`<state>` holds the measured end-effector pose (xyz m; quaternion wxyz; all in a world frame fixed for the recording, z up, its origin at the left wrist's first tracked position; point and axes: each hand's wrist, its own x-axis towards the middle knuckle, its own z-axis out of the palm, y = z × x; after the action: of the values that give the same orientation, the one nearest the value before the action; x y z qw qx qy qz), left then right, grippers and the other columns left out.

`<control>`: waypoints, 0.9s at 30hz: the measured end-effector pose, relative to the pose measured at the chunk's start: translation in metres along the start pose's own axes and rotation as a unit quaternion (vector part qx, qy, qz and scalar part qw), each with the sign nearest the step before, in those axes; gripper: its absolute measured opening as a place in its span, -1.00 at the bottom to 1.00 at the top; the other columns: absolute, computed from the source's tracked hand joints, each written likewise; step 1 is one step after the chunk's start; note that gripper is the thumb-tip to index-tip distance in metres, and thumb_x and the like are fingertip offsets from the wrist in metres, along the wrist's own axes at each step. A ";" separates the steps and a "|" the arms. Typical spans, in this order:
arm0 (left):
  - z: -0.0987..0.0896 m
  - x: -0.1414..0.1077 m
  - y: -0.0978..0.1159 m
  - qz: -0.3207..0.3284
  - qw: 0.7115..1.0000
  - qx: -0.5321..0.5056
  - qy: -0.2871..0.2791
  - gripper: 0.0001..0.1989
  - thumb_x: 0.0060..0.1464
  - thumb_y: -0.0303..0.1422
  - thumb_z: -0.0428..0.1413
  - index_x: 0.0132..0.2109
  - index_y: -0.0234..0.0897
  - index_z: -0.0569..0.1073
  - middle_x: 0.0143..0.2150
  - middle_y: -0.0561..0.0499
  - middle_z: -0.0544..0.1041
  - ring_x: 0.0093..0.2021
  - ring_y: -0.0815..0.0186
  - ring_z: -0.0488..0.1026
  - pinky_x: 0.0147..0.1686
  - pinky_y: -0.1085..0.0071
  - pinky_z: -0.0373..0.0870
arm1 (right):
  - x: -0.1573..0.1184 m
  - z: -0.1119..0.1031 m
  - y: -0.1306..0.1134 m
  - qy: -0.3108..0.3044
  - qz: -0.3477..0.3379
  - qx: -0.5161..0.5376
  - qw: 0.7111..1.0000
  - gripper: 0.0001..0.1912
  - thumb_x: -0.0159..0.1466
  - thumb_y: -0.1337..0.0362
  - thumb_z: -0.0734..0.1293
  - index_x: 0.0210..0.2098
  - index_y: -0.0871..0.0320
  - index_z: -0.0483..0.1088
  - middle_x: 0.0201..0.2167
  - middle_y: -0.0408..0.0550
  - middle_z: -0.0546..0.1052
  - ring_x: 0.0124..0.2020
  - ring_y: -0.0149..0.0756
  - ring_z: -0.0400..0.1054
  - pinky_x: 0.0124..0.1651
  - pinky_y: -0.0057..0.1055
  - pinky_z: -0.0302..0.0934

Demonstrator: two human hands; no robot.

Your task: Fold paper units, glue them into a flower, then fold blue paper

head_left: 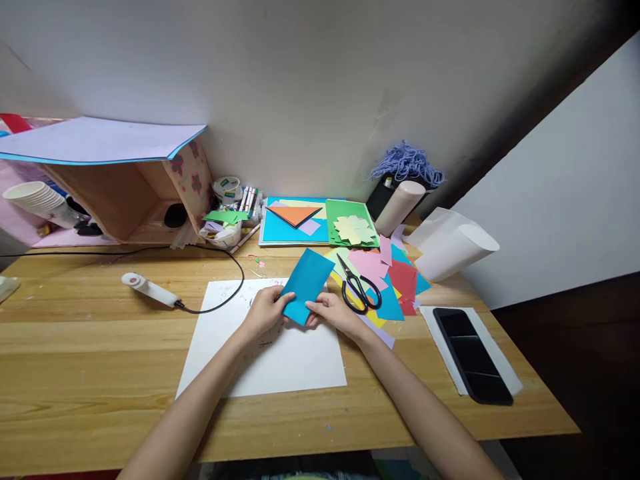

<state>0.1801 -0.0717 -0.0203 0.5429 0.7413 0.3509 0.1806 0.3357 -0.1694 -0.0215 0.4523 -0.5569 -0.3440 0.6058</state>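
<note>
Blue paper [311,280], pinched by the left hand [265,311] and the right hand [339,313] above the white sheet [295,367], seems shaped into a rectangle; what work is left, I cannot tell.

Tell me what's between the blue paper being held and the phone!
The head view shows the right hand, scissors and colourful paper scraps there, then the edge of the white sheet under the phone.

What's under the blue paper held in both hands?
The white sheet lies below the blue paper; fingers of the left hand and right hand curl under it. Any marks it covers: hidden.
</note>
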 end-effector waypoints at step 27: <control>0.016 -0.009 0.018 -0.089 0.986 -0.137 -0.033 -0.68 -0.12 -0.16 0.17 -0.44 -0.39 0.43 -0.54 -0.10 0.50 -0.58 0.38 0.37 -0.53 0.47 0.30 | 0.002 -0.034 -0.008 0.218 -0.104 -0.132 0.961 -0.43 0.11 -0.13 0.23 -0.76 0.21 0.36 -0.76 -0.05 0.39 -0.71 -0.46 0.16 -0.57 -0.48 0.07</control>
<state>0.1900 -0.0922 -0.0078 0.6645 0.6313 0.3691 0.1538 0.3706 -0.1679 -0.0198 0.4993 -0.6914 -0.3701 0.3684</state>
